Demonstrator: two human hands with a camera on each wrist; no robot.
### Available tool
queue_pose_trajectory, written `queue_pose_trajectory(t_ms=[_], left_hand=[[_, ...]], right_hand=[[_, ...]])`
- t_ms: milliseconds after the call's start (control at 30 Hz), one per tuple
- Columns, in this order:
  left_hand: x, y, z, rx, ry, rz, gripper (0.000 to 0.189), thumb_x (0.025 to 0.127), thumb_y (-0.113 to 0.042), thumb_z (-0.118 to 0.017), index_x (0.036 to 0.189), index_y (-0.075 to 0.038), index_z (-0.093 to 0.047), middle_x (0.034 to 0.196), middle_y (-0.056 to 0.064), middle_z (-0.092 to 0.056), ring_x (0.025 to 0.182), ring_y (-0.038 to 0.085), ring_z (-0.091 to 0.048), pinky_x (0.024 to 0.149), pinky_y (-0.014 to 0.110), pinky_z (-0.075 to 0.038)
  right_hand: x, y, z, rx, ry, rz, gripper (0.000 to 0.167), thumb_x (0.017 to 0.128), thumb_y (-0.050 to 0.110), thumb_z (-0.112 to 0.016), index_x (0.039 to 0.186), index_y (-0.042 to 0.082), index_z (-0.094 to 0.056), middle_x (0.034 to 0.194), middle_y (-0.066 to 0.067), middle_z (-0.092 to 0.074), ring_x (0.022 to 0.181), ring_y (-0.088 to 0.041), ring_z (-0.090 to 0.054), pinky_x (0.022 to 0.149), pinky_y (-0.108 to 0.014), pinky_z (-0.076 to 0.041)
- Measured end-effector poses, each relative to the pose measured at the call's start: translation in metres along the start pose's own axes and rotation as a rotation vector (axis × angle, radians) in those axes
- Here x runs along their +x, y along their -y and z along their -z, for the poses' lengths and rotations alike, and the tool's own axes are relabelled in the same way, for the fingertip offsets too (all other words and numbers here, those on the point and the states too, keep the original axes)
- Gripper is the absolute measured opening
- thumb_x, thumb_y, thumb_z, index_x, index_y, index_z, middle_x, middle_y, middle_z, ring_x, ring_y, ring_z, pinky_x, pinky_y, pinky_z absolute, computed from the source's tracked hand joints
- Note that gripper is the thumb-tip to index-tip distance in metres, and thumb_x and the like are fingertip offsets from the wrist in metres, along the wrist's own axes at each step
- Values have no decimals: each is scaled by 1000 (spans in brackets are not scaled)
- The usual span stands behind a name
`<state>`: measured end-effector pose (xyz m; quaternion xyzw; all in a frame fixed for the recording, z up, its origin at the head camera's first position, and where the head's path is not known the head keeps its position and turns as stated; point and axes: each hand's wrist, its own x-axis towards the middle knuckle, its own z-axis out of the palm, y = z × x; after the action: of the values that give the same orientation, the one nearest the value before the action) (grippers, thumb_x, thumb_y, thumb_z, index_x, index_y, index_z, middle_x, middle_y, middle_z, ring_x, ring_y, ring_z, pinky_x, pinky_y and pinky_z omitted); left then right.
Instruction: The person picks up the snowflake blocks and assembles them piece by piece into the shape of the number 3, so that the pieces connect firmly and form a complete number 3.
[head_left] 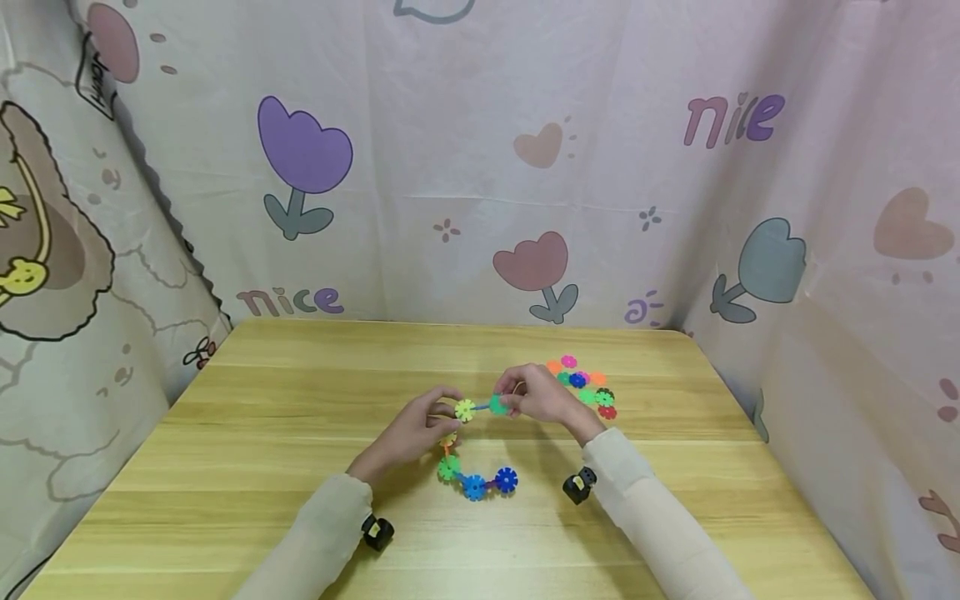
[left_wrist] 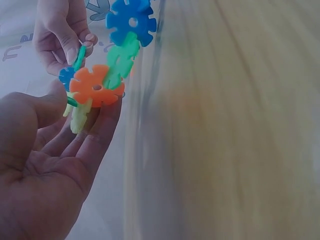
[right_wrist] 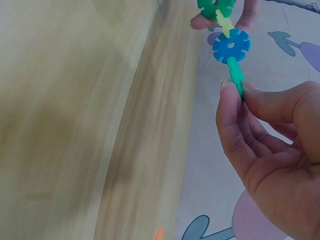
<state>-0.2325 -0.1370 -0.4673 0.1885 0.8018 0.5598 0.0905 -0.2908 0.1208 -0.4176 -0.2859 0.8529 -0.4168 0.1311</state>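
Note:
A curved chain of interlocking notched plastic discs hangs between both hands over the wooden table. My left hand holds it with thumb and fingers around a yellow disc. An orange disc shows close to those fingers in the left wrist view. Between thumb and fingertips, my right hand pinches the teal-green disc at one end, seen edge-on and joined to a blue disc. Toward me, the chain's other end has two blue discs. The left fingers partly hide the chain's middle.
Several loose discs in pink, orange, green, blue and red lie beyond my right hand on the table. A printed curtain hangs behind the table's far edge and at both sides. Each wrist carries a small black camera.

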Motion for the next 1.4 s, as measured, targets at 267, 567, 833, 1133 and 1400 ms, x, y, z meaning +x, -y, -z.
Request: queue_pose_trajectory(t_ms=[267, 567, 833, 1133, 1400], left_hand=[[0, -3, -2, 5, -2, 8, 36, 105, -10, -60, 139, -17, -54, 128, 18, -68, 112, 33, -72, 93, 43, -62], [2, -4, -4, 21, -27, 15, 36, 104, -9, -61, 139, -16, -56, 129, 16, -68, 113, 31, -72, 93, 43, -61], [4, -8, -5, 36, -52, 12, 37, 102, -4, -62, 137, -15, -57, 132, 15, -67, 116, 32, -70, 94, 41, -61], [5, -9, -5, 6, -22, -4, 36, 102, -4, -61, 136, -14, -56, 125, 21, -72, 114, 36, -71, 94, 44, -61], [8, -12, 0, 47, -68, 10, 44, 102, -17, -66, 144, -17, -54, 134, 13, -65, 116, 31, -68, 96, 48, -58]], right_hand=[[1, 1, -1, -17, 0, 3, 9, 97, -4, -66, 104, -3, -71, 89, -15, -70, 68, -17, -70, 73, -49, -64], [0, 0, -4, 9, -27, -1, 8, 96, -6, -67, 102, -4, -71, 87, -16, -71, 66, -18, -70, 73, -51, -64], [0, 3, -7, 37, -89, -13, 7, 95, -6, -67, 99, -4, -72, 86, -15, -70, 65, -14, -67, 74, -53, -63], [0, 8, -11, 9, -129, -41, 5, 93, -8, -69, 95, -5, -73, 81, -14, -71, 65, -24, -69, 69, -51, -63], [-1, 8, -14, 90, -161, -91, 6, 96, -6, -66, 100, -3, -70, 87, -15, -67, 69, -22, -70, 75, -54, -63]])
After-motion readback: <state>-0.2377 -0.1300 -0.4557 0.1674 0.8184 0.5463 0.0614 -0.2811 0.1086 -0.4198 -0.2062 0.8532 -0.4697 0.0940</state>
